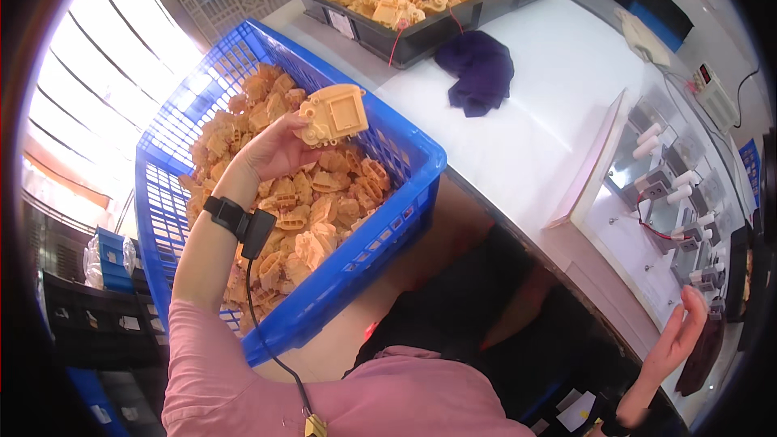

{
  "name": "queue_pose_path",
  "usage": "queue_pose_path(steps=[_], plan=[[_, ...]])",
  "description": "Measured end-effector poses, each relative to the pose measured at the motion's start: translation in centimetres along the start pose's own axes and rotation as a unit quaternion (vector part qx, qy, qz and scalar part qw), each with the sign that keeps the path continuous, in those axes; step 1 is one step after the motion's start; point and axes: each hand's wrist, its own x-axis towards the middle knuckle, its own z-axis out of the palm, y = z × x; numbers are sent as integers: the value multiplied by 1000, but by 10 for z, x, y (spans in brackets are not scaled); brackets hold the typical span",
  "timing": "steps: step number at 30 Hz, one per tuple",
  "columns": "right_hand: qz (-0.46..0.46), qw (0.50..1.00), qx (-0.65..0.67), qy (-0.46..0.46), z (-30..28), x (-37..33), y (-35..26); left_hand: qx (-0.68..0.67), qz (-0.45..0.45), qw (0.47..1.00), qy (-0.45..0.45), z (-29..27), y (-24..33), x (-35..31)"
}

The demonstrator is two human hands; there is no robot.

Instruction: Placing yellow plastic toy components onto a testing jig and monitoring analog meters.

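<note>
White worktable (534, 129) runs across the upper right, its edge curving down toward me. On its right end, a white fixture board (647, 235) with small clamps and white cylindrical pegs. At the far end, a black tray (421, 36) heaped with tan moulded parts; just beside it, a crumpled dark purple cloth (479, 71).

Blue plastic crate (388, 235) sits at my left, off the table edge, about half full of the same tan plastic parts (307, 210), jumbled.

My left hand (271, 154) is raised above the crate, fingers closed round one tan part (333, 116), a flat squarish housing with small lugs along one side. It is clear of the pile, held up. Black wrist strap (235, 217) with a cord trailing down my pink sleeve.

My right hand (678, 336) hangs open near the fixture board's lower corner, gripping nothing.

Judgement: picking step, one part just lifted out. Carrying it over to the fixture would call for turning the housing to the right face and seating it squarely among the clamps.
</note>
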Motion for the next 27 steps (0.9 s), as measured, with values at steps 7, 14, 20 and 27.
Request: queue_pose_path(steps=[7,14,20,27], plan=[[77,990,116,-22,57,47,-32,-174,61,970,-160,141,35,8],[46,995,82,-37,66,55,-59,-253,-51,940,-224,246,37,44],[74,982,168,-53,86,70,-62,-171,-6,956,-238,283,29,59],[143,929,342,21,113,77,-60,-35,125,957,-258,289,28,82]])
